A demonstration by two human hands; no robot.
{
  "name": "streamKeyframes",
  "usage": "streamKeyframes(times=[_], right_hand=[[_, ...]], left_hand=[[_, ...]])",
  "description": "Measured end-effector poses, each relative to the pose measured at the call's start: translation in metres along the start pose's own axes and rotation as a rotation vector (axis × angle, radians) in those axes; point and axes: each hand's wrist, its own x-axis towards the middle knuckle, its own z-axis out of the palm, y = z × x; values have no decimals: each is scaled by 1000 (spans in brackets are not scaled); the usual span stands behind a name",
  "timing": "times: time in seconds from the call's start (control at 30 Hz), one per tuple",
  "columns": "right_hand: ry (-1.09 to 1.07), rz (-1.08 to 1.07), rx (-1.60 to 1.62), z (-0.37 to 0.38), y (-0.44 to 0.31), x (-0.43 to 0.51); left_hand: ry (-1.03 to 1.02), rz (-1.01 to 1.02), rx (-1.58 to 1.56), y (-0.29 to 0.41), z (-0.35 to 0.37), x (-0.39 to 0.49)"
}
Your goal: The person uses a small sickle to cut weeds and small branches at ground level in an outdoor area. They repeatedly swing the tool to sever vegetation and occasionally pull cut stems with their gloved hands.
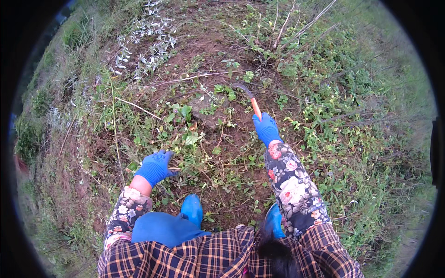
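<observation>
My right hand (267,128), in a blue knitted glove, grips the orange handle (256,108) of a sickle. Its curved dark blade (243,89) points forward and left, over low plants and brown soil. On the left, my left hand (155,168) wears a matching glove. Its thumb and fingers are spread, just above or touching cut-looking weeds (194,163); nothing held can be made out. A broad-leaved green weed (186,112) grows between the two hands, near a flat grey stone (208,107) partly covered by leaves.
Blue boots (192,209) stand on the soil below my hands. Silvery-leaved stems (146,45) lie at the upper left. Dry woody stalks (288,27) rise at the upper right, above dense green growth (323,114). A tall thin stem (114,118) stands left, beside a pale stick (138,108).
</observation>
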Motion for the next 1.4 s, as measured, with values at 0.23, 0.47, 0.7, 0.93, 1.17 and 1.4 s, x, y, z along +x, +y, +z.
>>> streamKeyframes(times=[0.23, 0.47, 0.7, 0.93, 1.17, 1.4], right_hand=[[-300, 152, 77, -15, 37, -113], [-485, 202, 147, -66, 89, -217], [-84, 420, 354, -49, 91, -173], [-164, 597, 834, 10, 101, -187], [-174, 661, 866, 15, 108, -185], [-231, 670, 799, -3, 109, -178]], left_hand=[[361, 116, 73, 55, -91, 19], [314, 397, 268, 104, -82, 102], [374, 298, 389, 183, -60, 231], [376, 363, 241, 170, -32, 258], [290, 645, 305, 132, -49, 214], [-284, 803, 331, 88, 73, 62]])
